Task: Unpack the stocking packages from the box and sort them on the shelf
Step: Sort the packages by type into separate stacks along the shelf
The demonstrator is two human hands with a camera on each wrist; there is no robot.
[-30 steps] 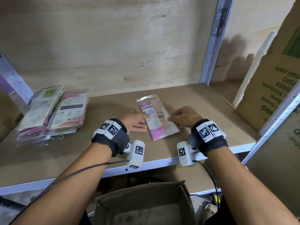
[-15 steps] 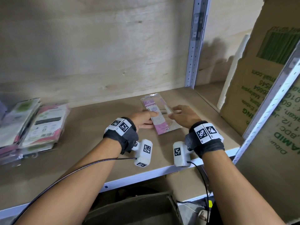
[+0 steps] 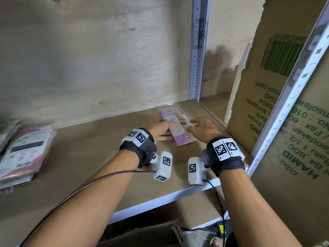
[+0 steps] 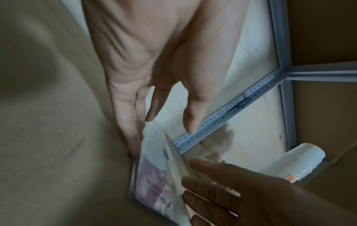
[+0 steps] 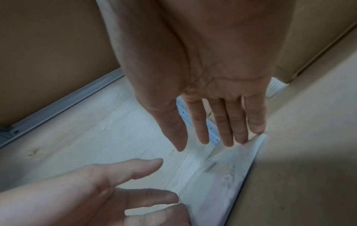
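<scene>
A pink stocking package (image 3: 173,128) lies flat on the brown shelf board (image 3: 89,157), near the back right corner by the metal post. My left hand (image 3: 170,130) touches the package's left edge with straight fingers (image 4: 133,134). My right hand (image 3: 193,124) lies against its right edge, fingers (image 5: 239,131) straight and spread. The package (image 4: 152,185) sits between both hands, and neither hand grips it (image 5: 222,177). A stack of green and pink packages (image 3: 26,152) rests at the shelf's left end. The open cardboard box (image 3: 142,236) sits below the shelf, its inside hidden.
A perforated metal post (image 3: 197,50) stands just behind the package. Right of it is a white stack of cups (image 3: 236,82) and a large printed carton (image 3: 277,82). A slanted metal upright (image 3: 293,90) crosses the right side. Plywood forms the back wall.
Both hands have slid the pink package back and right towards the post. My right hand's curled fingers have straightened. The head view has turned right, so the left stack sits nearer the frame edge.
</scene>
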